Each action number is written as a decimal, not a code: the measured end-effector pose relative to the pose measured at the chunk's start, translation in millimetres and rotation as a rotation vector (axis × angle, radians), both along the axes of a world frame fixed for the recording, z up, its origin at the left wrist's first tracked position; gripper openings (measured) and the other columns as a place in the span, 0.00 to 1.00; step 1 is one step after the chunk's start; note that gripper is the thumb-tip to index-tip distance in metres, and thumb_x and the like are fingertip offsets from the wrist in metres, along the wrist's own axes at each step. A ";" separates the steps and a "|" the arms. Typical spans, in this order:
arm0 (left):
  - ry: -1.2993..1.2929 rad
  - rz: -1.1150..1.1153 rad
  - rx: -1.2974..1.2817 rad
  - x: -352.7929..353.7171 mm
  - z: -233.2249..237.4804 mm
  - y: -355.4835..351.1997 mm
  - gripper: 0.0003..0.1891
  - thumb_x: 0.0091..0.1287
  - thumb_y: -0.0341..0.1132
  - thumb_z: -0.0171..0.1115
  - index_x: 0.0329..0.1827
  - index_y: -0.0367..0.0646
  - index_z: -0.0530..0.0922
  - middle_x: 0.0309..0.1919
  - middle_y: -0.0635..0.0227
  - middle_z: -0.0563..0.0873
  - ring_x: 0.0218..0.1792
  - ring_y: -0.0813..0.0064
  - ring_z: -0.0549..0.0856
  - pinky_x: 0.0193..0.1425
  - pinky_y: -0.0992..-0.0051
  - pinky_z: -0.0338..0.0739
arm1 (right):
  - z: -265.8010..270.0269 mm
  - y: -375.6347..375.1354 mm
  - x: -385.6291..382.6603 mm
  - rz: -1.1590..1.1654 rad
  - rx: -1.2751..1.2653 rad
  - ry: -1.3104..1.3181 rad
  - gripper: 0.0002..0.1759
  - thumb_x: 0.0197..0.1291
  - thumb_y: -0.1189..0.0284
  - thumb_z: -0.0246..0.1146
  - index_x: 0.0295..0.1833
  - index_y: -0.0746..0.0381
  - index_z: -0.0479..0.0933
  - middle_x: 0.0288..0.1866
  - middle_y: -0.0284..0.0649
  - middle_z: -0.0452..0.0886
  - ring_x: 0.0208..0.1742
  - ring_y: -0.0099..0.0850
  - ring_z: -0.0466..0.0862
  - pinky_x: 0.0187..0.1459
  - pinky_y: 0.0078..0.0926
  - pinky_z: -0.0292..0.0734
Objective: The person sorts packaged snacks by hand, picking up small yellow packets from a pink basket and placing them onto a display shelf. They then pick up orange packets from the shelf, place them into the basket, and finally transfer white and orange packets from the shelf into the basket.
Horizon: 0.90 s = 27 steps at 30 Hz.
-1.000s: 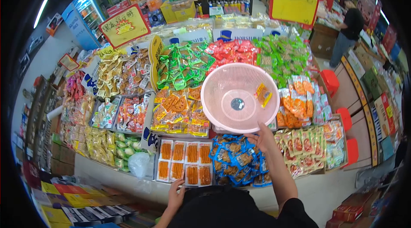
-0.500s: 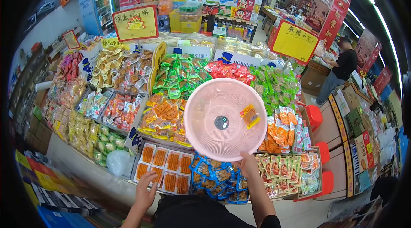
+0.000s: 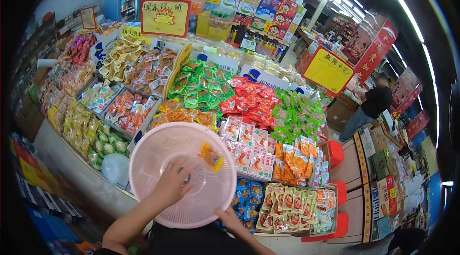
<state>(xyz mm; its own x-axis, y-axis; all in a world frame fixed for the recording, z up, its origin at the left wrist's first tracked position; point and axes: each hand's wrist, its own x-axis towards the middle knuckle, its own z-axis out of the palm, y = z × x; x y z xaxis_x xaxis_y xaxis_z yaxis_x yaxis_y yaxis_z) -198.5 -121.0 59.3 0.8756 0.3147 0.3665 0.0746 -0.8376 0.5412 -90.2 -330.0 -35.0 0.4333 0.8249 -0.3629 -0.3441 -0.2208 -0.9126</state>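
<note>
Pink round slotted plastic basket (image 3: 152, 158) holds one orange snack packet (image 3: 211, 156).

Pink perforated basket (image 3: 152, 160), tilted; orange snack packet (image 3: 211, 156) inside.

Red packets (image 3: 249, 98) beside green packets (image 3: 201, 82).

pale pink perforated basket (image 3: 158, 159), yellow-orange snack packet (image 3: 211, 156), yellow price sign (image 3: 328, 70)
</note>
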 end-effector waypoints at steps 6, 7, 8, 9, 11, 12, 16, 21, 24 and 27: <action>0.104 0.156 0.083 -1.1 -37.2 20.5 0.38 0.45 0.30 0.71 0.63 0.41 0.65 0.59 0.51 0.67 0.61 0.48 0.65 0.67 0.58 0.61 | -16.3 12.7 -22.4 0.181 0.100 -0.122 0.25 0.60 0.70 0.54 0.61 0.71 0.65 0.56 0.44 0.73 0.56 0.31 0.72 0.58 0.30 0.67; 0.143 0.140 0.035 -3.4 -45.3 23.0 0.39 0.45 0.30 0.71 0.64 0.41 0.64 0.60 0.50 0.67 0.62 0.48 0.65 0.68 0.58 0.60 | -17.3 14.8 -23.5 0.179 0.100 -0.122 0.25 0.60 0.70 0.54 0.61 0.71 0.65 0.56 0.44 0.73 0.56 0.31 0.72 0.58 0.30 0.67; 0.183 0.119 -0.013 -4.6 -47.1 23.4 0.40 0.44 0.30 0.72 0.64 0.41 0.64 0.61 0.49 0.66 0.63 0.48 0.65 0.68 0.58 0.60 | -16.9 16.8 -24.9 0.185 0.108 -0.146 0.25 0.60 0.70 0.54 0.61 0.71 0.64 0.55 0.44 0.73 0.57 0.31 0.71 0.58 0.30 0.67; 0.184 0.107 -0.012 -3.7 -47.9 23.4 0.40 0.44 0.30 0.72 0.64 0.41 0.64 0.61 0.49 0.66 0.63 0.48 0.65 0.68 0.58 0.60 | -15.9 18.4 -25.1 0.187 0.117 -0.170 0.25 0.60 0.71 0.54 0.62 0.70 0.64 0.55 0.44 0.73 0.57 0.30 0.71 0.58 0.30 0.66; 0.092 0.199 0.006 -1.6 -47.7 20.4 0.43 0.44 0.31 0.73 0.65 0.41 0.62 0.62 0.49 0.65 0.63 0.48 0.65 0.68 0.57 0.60 | -10.5 22.2 -24.0 0.219 0.117 -0.203 0.25 0.60 0.71 0.54 0.62 0.70 0.64 0.55 0.43 0.73 0.56 0.31 0.71 0.59 0.30 0.66; 0.097 0.186 0.001 0.7 -51.8 18.6 0.43 0.44 0.31 0.73 0.65 0.41 0.62 0.62 0.49 0.65 0.63 0.48 0.65 0.68 0.57 0.60 | -7.4 22.9 -23.6 0.273 0.116 -0.238 0.25 0.60 0.71 0.54 0.62 0.70 0.64 0.55 0.43 0.73 0.56 0.31 0.72 0.59 0.30 0.66; 0.056 0.170 -0.075 12.1 -64.4 9.5 0.48 0.41 0.34 0.75 0.68 0.40 0.58 0.63 0.47 0.63 0.63 0.46 0.64 0.68 0.57 0.60 | 0.8 25.2 -29.4 0.252 0.097 -0.210 0.23 0.58 0.72 0.54 0.58 0.72 0.66 0.51 0.46 0.75 0.52 0.32 0.74 0.56 0.31 0.69; 0.119 0.109 -0.073 19.0 -62.7 -17.1 0.48 0.43 0.34 0.75 0.68 0.38 0.56 0.63 0.44 0.62 0.63 0.43 0.63 0.68 0.57 0.59 | -3.3 20.8 -33.3 0.196 0.052 -0.264 0.26 0.55 0.71 0.55 0.59 0.72 0.64 0.52 0.47 0.74 0.53 0.33 0.74 0.56 0.31 0.68; 0.135 0.056 -0.074 27.5 -77.3 -19.7 0.45 0.47 0.31 0.72 0.68 0.37 0.56 0.65 0.45 0.60 0.64 0.45 0.63 0.69 0.58 0.60 | -6.7 18.7 -29.8 0.198 0.047 -0.252 0.25 0.58 0.69 0.55 0.59 0.71 0.65 0.51 0.45 0.75 0.53 0.32 0.74 0.57 0.31 0.68; 0.077 0.015 -0.074 21.4 -88.5 -8.0 0.34 0.52 0.29 0.66 0.64 0.36 0.63 0.60 0.46 0.68 0.60 0.49 0.69 0.65 0.60 0.64 | -17.9 15.4 -33.5 0.113 0.094 -0.263 0.25 0.58 0.70 0.54 0.59 0.72 0.65 0.52 0.45 0.75 0.53 0.33 0.74 0.57 0.31 0.68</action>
